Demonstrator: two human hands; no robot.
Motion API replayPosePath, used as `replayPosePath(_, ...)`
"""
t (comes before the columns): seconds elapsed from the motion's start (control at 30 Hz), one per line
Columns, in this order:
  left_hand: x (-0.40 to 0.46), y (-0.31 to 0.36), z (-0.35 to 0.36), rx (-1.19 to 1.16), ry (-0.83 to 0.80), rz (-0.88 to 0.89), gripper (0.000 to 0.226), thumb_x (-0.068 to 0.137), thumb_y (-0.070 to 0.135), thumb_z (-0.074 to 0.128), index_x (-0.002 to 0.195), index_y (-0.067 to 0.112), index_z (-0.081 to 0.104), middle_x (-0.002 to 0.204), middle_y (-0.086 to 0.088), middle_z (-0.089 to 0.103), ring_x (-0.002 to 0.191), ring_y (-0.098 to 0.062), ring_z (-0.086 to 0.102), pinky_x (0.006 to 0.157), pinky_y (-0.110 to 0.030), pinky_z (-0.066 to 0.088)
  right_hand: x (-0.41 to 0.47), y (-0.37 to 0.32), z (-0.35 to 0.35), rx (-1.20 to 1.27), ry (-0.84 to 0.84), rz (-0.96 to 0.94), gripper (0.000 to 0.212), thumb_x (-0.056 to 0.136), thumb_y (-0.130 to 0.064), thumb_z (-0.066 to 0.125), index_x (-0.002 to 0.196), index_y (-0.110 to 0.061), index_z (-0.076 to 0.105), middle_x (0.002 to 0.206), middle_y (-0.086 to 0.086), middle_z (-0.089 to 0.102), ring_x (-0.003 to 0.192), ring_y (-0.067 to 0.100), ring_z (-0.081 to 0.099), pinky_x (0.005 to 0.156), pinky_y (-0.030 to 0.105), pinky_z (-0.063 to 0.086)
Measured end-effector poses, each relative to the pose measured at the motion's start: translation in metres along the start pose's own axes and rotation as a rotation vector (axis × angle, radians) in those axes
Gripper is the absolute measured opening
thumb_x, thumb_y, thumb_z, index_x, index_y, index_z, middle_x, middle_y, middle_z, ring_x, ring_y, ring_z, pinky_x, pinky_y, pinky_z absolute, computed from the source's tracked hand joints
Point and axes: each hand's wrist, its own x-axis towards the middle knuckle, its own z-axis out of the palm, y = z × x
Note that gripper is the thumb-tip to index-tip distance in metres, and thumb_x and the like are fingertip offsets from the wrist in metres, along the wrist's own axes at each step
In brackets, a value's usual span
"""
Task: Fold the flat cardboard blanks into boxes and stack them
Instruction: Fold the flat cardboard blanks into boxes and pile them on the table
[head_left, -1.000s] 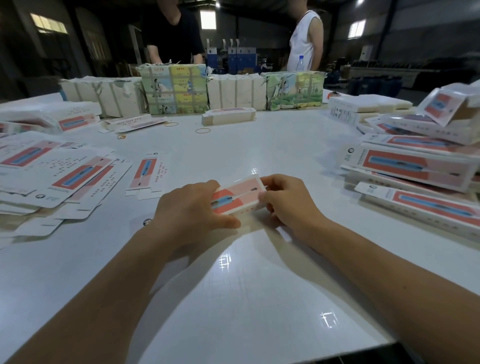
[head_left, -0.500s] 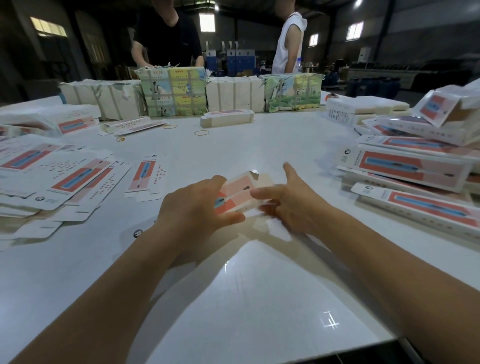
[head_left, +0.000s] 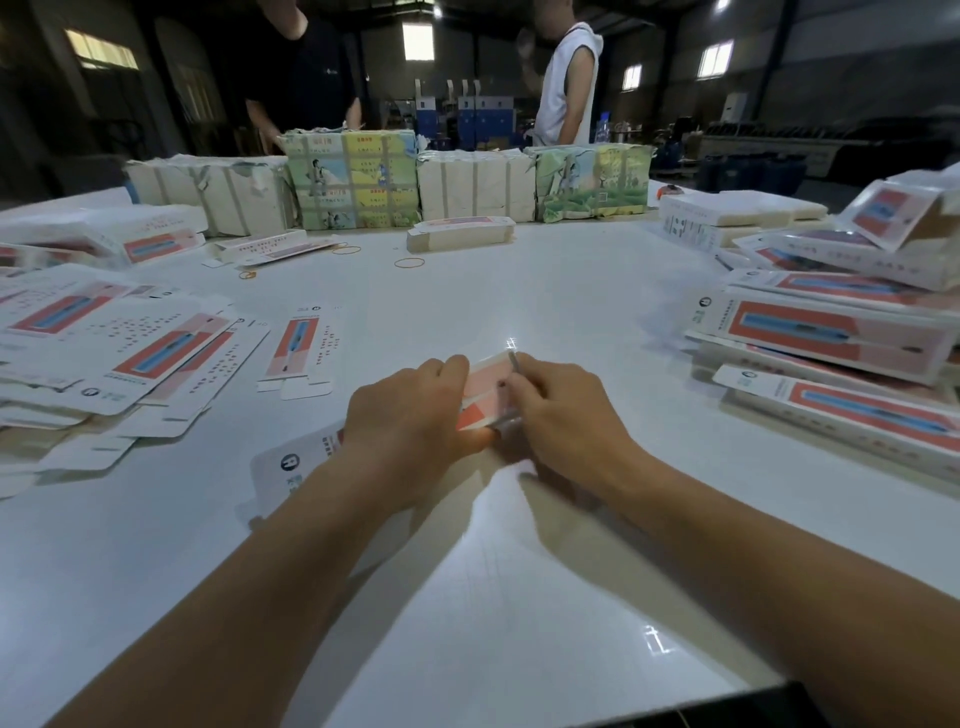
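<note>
A long white cardboard box (head_left: 485, 395) with a red and pink panel lies on the white table (head_left: 519, 571) in front of me, its near end reaching under my left forearm. My left hand (head_left: 410, 421) grips its middle from the left, thumb along the near edge. My right hand (head_left: 563, 410) holds the far right end, fingers curled over the end flap, which they hide. Flat blanks (head_left: 104, 353) are spread in a loose pile at the left. Folded boxes (head_left: 841, 338) are stacked at the right.
One loose blank (head_left: 300, 348) lies left of my hands. Wrapped bundles (head_left: 358, 179) line the table's far edge, with a small stack (head_left: 460, 234) and rubber bands (head_left: 409, 262) before them. Two people stand behind the bundles.
My right hand went from open fingers beside the box end to curled over it. Both hands have closed in on the box, and the head camera has shifted slightly.
</note>
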Motion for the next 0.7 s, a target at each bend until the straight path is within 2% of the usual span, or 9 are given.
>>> replayPosePath(0.1,0.0,-0.002,0.0,-0.016,0.04,-0.004,0.059,0.081,0.067,0.05,0.12,0.025,0.04,0.105,0.005,0.055,0.077,-0.015,0.042,0.061,-0.029,0.037,0.007,-0.002,-0.009,0.632,-0.031,0.28,0.031,0.095,-0.02,0.053,0.077,-0.001,0.07,0.075,0.014,0.066,0.072,0.02,0.058,0.073,0.031,0.047)
replayPosePath(0.2,-0.001,-0.003,-0.001,-0.038,0.058,0.016,0.058,0.082,0.065,0.05,0.123,0.026,0.038,0.107,0.006,0.055,0.081,-0.015,0.045,0.061,-0.029,0.037,0.012,0.001,-0.015,0.867,-0.083,0.41,0.019,0.088,-0.002,0.058,0.081,-0.009,0.074,0.085,0.012,0.072,0.078,0.023,0.064,0.071,0.029,0.054)
replayPosePath(0.33,-0.003,-0.002,-0.004,-0.078,0.113,0.052,0.06,0.082,0.063,0.052,0.127,0.025,0.038,0.11,0.005,0.056,0.09,-0.017,0.054,0.061,-0.029,0.04,0.015,0.003,-0.019,0.938,-0.022,0.492,0.016,0.087,0.002,0.059,0.093,-0.008,0.071,0.086,0.012,0.074,0.08,0.024,0.07,0.068,0.029,0.059)
replayPosePath(0.4,-0.004,-0.002,-0.005,-0.092,0.142,0.065,0.063,0.082,0.063,0.053,0.13,0.025,0.037,0.113,0.004,0.056,0.093,-0.017,0.055,0.065,-0.031,0.048,0.015,0.005,-0.021,0.937,0.0,0.485,0.016,0.088,0.0,0.06,0.098,-0.007,0.07,0.087,0.011,0.075,0.084,0.024,0.072,0.072,0.031,0.058)
replayPosePath(0.47,-0.004,-0.001,-0.005,-0.081,0.157,0.074,0.065,0.082,0.064,0.053,0.131,0.025,0.036,0.115,0.004,0.056,0.095,-0.017,0.056,0.068,-0.032,0.049,0.014,0.005,-0.021,0.915,-0.003,0.455,0.016,0.087,0.0,0.062,0.098,-0.009,0.071,0.088,0.01,0.075,0.086,0.024,0.072,0.073,0.03,0.058)
replayPosePath(0.53,-0.005,-0.001,-0.004,-0.064,0.16,0.082,0.068,0.081,0.064,0.052,0.134,0.024,0.035,0.117,0.004,0.056,0.097,-0.018,0.056,0.069,-0.032,0.049,0.011,0.002,-0.02,0.852,0.02,0.413,0.02,0.084,0.002,0.063,0.087,-0.015,0.074,0.085,0.007,0.075,0.083,0.023,0.072,0.071,0.028,0.058)
replayPosePath(0.63,-0.005,0.002,-0.003,-0.029,0.175,0.088,0.073,0.081,0.065,0.052,0.137,0.021,0.035,0.118,0.002,0.057,0.097,-0.02,0.057,0.069,-0.032,0.048,0.008,-0.002,-0.018,0.76,0.074,0.361,0.041,0.084,0.004,0.059,0.06,-0.026,0.075,0.074,-0.002,0.074,0.08,0.019,0.071,0.072,0.029,0.06)
replayPosePath(0.7,-0.003,0.005,-0.001,0.03,0.184,0.098,0.074,0.081,0.067,0.049,0.137,0.02,0.035,0.116,0.001,0.057,0.096,-0.02,0.056,0.064,-0.03,0.041,0.005,-0.004,-0.016,0.695,0.088,0.321,0.05,0.084,0.003,0.053,0.056,-0.032,0.074,0.07,-0.006,0.072,0.081,0.022,0.068,0.077,0.035,0.058)
